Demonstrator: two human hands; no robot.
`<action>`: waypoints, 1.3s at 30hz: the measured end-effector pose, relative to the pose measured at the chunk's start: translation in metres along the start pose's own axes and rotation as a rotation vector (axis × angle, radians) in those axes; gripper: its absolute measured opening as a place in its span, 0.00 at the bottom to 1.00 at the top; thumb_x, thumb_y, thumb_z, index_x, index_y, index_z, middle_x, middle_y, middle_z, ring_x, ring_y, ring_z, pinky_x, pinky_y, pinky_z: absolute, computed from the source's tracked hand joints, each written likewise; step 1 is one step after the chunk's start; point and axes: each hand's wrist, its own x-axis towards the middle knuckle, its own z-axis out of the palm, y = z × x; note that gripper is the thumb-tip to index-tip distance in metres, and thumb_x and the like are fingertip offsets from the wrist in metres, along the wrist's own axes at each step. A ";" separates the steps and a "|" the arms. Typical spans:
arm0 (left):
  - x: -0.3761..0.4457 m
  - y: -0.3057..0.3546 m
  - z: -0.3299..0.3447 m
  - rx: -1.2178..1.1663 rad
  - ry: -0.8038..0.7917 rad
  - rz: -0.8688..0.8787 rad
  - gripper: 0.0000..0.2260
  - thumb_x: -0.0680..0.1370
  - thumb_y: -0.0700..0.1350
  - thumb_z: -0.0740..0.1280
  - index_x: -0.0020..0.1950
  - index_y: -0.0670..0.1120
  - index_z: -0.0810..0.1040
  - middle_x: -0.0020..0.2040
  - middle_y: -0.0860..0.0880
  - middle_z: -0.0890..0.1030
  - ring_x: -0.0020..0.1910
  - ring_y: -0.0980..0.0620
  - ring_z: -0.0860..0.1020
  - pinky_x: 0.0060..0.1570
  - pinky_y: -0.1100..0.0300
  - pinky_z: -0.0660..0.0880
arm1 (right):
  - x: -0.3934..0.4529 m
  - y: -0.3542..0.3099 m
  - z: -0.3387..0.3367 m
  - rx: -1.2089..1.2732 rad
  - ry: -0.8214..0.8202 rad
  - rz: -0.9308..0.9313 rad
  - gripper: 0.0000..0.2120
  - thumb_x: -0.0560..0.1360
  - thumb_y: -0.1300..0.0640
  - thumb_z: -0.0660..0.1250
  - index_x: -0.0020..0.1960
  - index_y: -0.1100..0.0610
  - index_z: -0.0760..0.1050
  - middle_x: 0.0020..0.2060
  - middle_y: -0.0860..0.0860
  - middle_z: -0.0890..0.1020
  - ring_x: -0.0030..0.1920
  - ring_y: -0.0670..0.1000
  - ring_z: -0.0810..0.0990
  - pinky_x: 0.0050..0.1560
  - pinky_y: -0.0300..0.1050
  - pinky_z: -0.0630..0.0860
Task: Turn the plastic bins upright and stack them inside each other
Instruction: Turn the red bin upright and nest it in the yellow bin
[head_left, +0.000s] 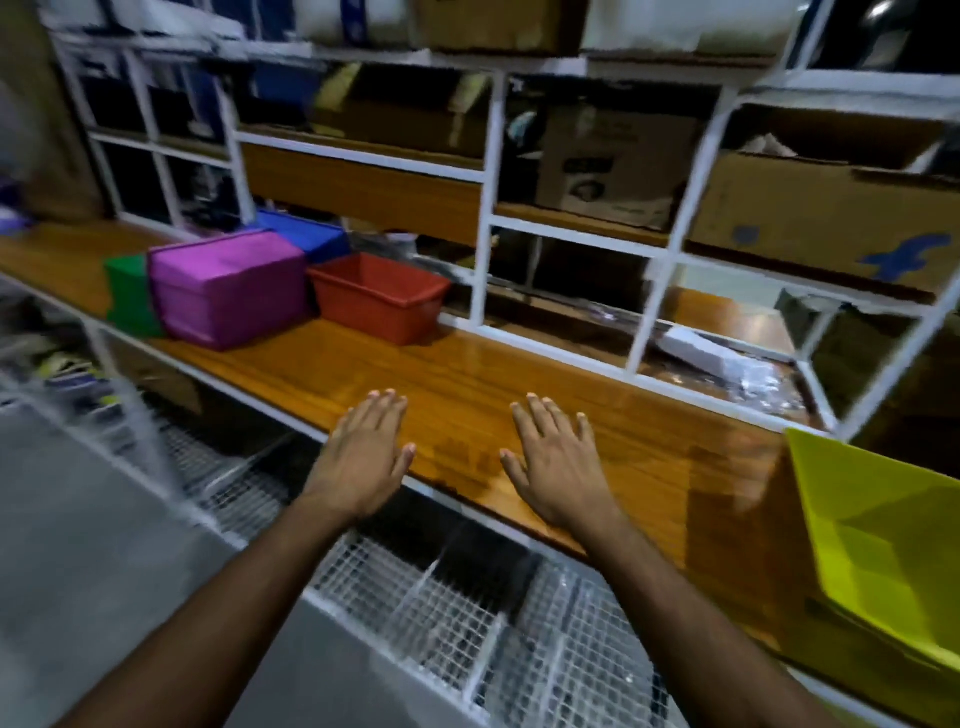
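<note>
— What's closest to the camera?

— Two bare forearms reaching forward. The left hand (366, 457) and the right hand (558, 462) are both spread flat, palms down, fingers straight, over the front edge of the wooden shelf board (467, 374). Neither holds anything. Whether the palms actually touch the wood, I cannot tell.

— And the bins?

— Most sit in a cluster at the far left of the board, well apart from the hands. The red bin (379, 296) stands upright, its opening facing up. Just to its left, the purple bin (228, 286) is upside down, base on top. A green bin (130, 296) is just beside the purple one on the far side, mostly hidden; it appears inverted too. Behind them, a blue bin (306, 234) also shows its base upward.

— Any others?

— A yellow-green bin (883, 540) at the right edge, tilted so its inside faces the camera, cut off by the frame.

— What surrounds them?

— A white metal rack (488, 208) with cardboard boxes (826, 213) in its compartments, and white wire mesh baskets (441, 597) below the board. The view is somewhat blurred.
</note>
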 end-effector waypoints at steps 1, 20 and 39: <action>-0.003 -0.022 -0.003 0.020 -0.006 -0.005 0.30 0.81 0.57 0.53 0.79 0.47 0.53 0.80 0.48 0.55 0.79 0.49 0.51 0.76 0.50 0.53 | 0.013 -0.018 0.005 0.009 -0.002 -0.019 0.32 0.80 0.37 0.46 0.80 0.51 0.51 0.80 0.53 0.53 0.80 0.54 0.51 0.75 0.65 0.52; 0.124 -0.347 -0.002 0.108 -0.068 -0.150 0.30 0.81 0.58 0.54 0.80 0.49 0.51 0.79 0.50 0.58 0.78 0.49 0.53 0.73 0.51 0.54 | 0.346 -0.232 0.108 0.112 -0.026 -0.109 0.31 0.81 0.42 0.54 0.78 0.56 0.56 0.68 0.54 0.72 0.68 0.55 0.69 0.61 0.51 0.74; 0.452 -0.411 0.099 -0.879 -0.288 -0.298 0.09 0.75 0.43 0.70 0.55 0.45 0.80 0.49 0.43 0.83 0.49 0.45 0.81 0.51 0.50 0.78 | 0.571 -0.255 0.142 0.400 0.050 0.509 0.20 0.75 0.55 0.61 0.67 0.49 0.70 0.62 0.54 0.79 0.59 0.59 0.79 0.56 0.52 0.77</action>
